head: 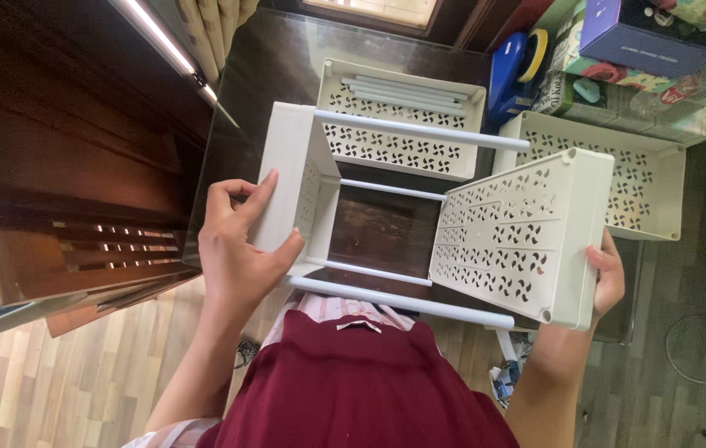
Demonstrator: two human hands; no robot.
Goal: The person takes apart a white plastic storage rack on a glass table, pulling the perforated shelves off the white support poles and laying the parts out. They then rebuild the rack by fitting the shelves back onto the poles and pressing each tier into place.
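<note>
Clothing: maroon garment over a striped pink shirt sat closest to the lens.
Left hand: fingers wrapped round the plain white tray on the near side.
Right hand: gripped the edge of the perforated white tray, though its fingers were mostly hidden, so probably clamped.
Rods: white poles joined both trays, held above the glass table.
Beyond: two more perforated trays lay on the table.
</note>
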